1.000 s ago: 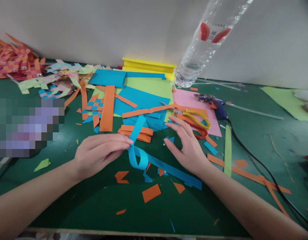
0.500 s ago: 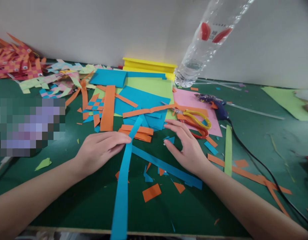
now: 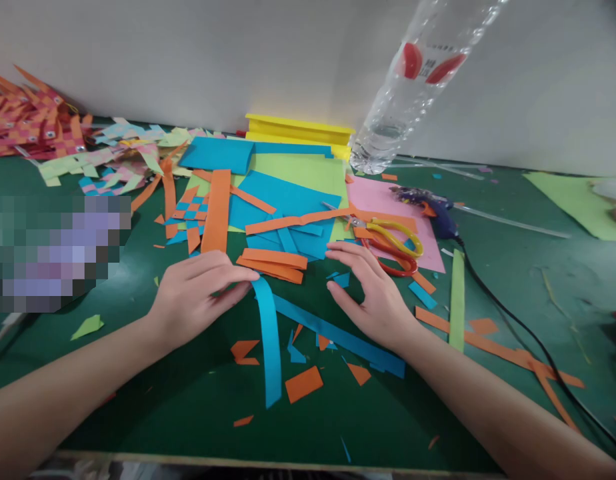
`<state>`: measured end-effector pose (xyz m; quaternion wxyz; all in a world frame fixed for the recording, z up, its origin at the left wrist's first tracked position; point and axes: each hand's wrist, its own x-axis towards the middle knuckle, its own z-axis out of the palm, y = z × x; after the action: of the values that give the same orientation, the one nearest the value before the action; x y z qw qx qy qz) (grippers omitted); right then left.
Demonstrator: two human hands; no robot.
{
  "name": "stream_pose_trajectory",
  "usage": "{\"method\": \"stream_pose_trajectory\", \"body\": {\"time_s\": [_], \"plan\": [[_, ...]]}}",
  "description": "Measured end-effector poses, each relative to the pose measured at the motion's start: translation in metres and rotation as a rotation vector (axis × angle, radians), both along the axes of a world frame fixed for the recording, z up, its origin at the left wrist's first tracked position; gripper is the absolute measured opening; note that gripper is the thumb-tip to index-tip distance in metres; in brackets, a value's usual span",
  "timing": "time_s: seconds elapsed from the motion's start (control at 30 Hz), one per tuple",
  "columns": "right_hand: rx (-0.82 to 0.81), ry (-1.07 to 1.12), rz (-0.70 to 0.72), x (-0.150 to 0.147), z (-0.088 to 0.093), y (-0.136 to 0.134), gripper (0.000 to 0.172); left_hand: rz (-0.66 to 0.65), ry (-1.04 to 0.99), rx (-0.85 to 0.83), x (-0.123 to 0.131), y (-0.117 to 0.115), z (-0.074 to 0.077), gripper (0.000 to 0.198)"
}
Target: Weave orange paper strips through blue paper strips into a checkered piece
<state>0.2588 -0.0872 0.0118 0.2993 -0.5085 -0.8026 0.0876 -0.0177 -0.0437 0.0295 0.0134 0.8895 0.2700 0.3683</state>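
Observation:
My left hand [image 3: 198, 297] lies low over the green table [image 3: 138, 400], its fingertips pinching the top end of a blue paper strip [image 3: 269, 343] that runs down toward me. My right hand [image 3: 375, 293] hovers open with fingers spread just right of that strip, above a second, longer blue strip [image 3: 338, 333] that lies slantwise on the table. A small stack of orange strips [image 3: 275, 263] sits right beyond both hands. Yellow-handled scissors [image 3: 393, 243] lie just past my right fingers.
Blue, green and pink sheets [image 3: 288, 193] and a yellow stack [image 3: 298, 130] lie behind. A glue gun [image 3: 433, 207] with a black cord [image 3: 518, 327] sits right, a tilted plastic bottle [image 3: 408, 87] behind it. Woven paper pieces [image 3: 88, 160] pile up left. Orange scraps [image 3: 303, 385] litter the front.
The blue strip, curled in a loop a second ago, unrolled to the table's front edge, and now lies shorter and flat. My left hand shifted slightly away from me; the right barely moved.

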Motion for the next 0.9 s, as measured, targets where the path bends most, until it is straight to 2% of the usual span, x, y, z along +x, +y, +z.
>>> {"method": "stream_pose_trajectory", "body": {"time_s": [0.13,0.37,0.57,0.7,0.9], "plan": [[-0.009,0.004,-0.002,0.0007,0.0003,-0.0005,0.034,0.045,-0.027,0.005,-0.0008,-0.0030,-0.0011,0.009],[0.002,0.014,-0.006,0.0001,-0.0002,-0.0012,0.034,-0.035,-0.005,-0.016,-0.0038,-0.0045,0.0020,0.008],[-0.007,0.013,-0.016,-0.0007,-0.0006,0.0003,0.034,-0.070,-0.072,-0.102,-0.0039,-0.0049,0.0063,0.025],[-0.011,0.013,-0.015,-0.0004,0.0003,0.0000,0.035,-0.053,-0.088,-0.125,-0.0035,-0.0045,0.0058,0.021],[-0.020,0.017,-0.011,0.0000,0.0009,-0.0002,0.035,0.018,-0.092,-0.032,-0.0024,-0.0039,0.0008,0.017]]}}
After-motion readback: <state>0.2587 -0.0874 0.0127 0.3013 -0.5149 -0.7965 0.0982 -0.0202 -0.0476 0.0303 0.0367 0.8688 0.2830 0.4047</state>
